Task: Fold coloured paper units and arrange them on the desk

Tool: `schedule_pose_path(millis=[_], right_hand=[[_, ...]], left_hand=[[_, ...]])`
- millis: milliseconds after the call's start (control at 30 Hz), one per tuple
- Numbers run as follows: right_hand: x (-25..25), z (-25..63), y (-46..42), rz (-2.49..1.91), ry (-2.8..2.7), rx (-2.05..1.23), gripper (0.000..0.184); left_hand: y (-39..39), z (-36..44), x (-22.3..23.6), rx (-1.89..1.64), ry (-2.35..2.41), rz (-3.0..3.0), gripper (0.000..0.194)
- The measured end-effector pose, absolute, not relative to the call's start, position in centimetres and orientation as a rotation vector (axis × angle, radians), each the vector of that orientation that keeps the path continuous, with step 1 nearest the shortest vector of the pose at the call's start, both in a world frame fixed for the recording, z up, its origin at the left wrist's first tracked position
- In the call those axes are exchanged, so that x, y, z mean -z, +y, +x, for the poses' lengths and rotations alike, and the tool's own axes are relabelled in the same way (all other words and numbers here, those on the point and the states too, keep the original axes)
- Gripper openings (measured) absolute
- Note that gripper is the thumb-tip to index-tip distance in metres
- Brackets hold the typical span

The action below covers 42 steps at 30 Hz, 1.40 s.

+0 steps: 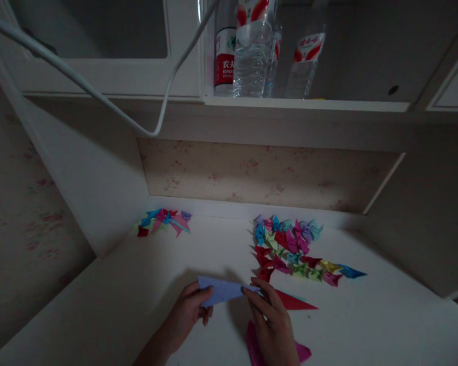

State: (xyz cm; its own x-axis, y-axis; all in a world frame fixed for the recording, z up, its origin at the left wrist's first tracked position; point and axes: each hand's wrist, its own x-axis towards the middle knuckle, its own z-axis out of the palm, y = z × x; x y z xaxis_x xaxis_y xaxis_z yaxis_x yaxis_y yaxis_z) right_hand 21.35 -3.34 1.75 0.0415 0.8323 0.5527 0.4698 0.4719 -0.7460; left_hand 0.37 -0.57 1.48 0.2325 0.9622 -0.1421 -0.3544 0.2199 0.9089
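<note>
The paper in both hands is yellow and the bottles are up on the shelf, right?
No, the paper in the left hand and right hand is light purple, as the head view shows. The bottles are up on the shelf.

Lilac paper (223,292): one
Clusters of small folded papers (292,241): two; pieces overlap, exact number unclear
Long red paper (294,301): one
Magenta paper (254,344): at least one, partly hidden
Bottles (253,61): four visible
White cable (99,98): one
</note>
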Motion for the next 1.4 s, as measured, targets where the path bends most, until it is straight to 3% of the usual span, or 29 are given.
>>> schedule_pose_path(millis=[133, 300, 433, 600, 700, 833, 933, 1400], right_hand=[[-2.6, 21.0, -3.4, -1.258, -1.348, -0.691, 0.020], [-2.2, 20.3, -3.1, -1.173, -0.991, -1.180, 0.054], [-1.5, 19.7, -2.8, -1.042, -0.890, -1.426, 0.046], [-1.5, 19.7, -2.7, -1.002, -0.824, -1.393, 0.051], [-1.7, 20.0, -2.7, -1.022, -0.831, -1.379, 0.041], [-1.9, 20.5, -2.6, -1.065, -0.768, -1.340, 0.033], [-1.8, 20.6, -2.5, -1.083, -0.769, -1.307, 0.030], [-2.1, 20.5, -2.5, -1.121, -0.769, -1.247, 0.032]], left_hand=[[-0.7, 0.6, -1.4, -1.079, 0.870, 0.896, 0.019], [-0.6, 0.4, -1.5, -1.122, 0.915, 0.991, 0.016], [-0.3, 0.3, -1.1, -1.225, 0.856, 1.108, 0.005], [-0.6, 0.8, -1.2, -1.083, 0.848, 1.181, 0.007], [-0.9, 1.1, -1.6, -1.059, 0.915, 1.133, 0.008], [-1.0, 1.1, -2.1, -1.141, 0.879, 0.847, 0.038], [-0.9, 1.1, -2.5, -1.134, 0.865, 0.829, 0.043], [-0.7, 1.8, -2.6, -1.005, 1.068, 1.149, 0.035]])
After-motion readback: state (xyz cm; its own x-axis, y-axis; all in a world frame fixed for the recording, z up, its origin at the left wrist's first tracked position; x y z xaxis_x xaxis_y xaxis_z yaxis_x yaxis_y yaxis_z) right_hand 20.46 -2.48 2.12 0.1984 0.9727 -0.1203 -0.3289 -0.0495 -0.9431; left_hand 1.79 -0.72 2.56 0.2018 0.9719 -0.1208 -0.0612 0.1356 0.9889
